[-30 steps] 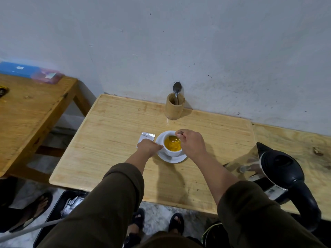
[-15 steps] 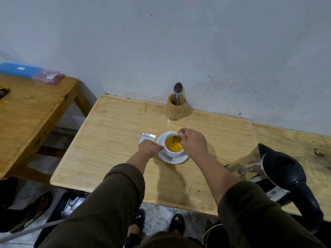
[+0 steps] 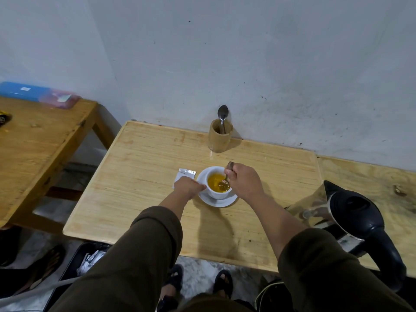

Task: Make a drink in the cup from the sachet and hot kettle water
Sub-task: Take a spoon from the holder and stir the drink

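Observation:
A white cup (image 3: 211, 192) holding yellow-orange liquid (image 3: 215, 179) stands on a white saucer (image 3: 227, 202) in the middle of the light wooden table (image 3: 139, 176). My right hand (image 3: 244, 181) grips a metal spoon (image 3: 224, 183) whose bowl dips into the liquid. My left hand (image 3: 188, 187) rests against the left side of the cup and the saucer rim. A silver sachet (image 3: 185, 173) lies flat just left of the cup, partly hidden by my left hand. The black kettle (image 3: 355, 218) stands at the table's right side.
A bamboo holder (image 3: 219, 137) with another spoon (image 3: 222, 113) stands at the back by the wall. A second wooden table (image 3: 33, 140) at left carries a blue box (image 3: 22, 91) and a pink-lidded box (image 3: 59, 100). A black tray (image 3: 78, 260) with packets sits on the floor.
My right hand has shifted the spoon around inside the cup, from the far rim toward the right side. My left hand stays at the cup's left.

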Demonstrator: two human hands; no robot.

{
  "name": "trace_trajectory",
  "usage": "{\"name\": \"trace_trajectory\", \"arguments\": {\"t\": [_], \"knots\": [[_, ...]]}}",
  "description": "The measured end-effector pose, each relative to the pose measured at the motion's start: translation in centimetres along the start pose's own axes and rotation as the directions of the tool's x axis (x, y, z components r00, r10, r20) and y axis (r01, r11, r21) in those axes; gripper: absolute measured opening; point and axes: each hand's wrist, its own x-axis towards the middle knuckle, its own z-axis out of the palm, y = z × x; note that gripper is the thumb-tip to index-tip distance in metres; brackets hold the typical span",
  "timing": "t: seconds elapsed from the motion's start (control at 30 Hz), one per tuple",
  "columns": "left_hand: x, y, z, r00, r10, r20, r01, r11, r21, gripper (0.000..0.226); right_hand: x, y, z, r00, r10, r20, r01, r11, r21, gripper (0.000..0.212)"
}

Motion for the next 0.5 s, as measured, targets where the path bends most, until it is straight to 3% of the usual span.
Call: {"name": "trace_trajectory", "arguments": {"t": [0.13, 0.5], "knots": [[0.06, -0.05, 0.02, 1.0, 0.008, -0.003, -0.008, 1.0, 0.021, 0.052, -0.03, 0.07, 0.32, 0.999, -0.025, -0.04, 0.025, 1.0, -0.004, 0.027], [0.16, -0.02, 0.1, 1.0, 0.023, 0.007, -0.023, 0.999, 0.04, 0.05, -0.98, -0.75, 0.0, 0.991, 0.024, 0.128, -0.059, 0.959, 0.276, 0.015]]}}
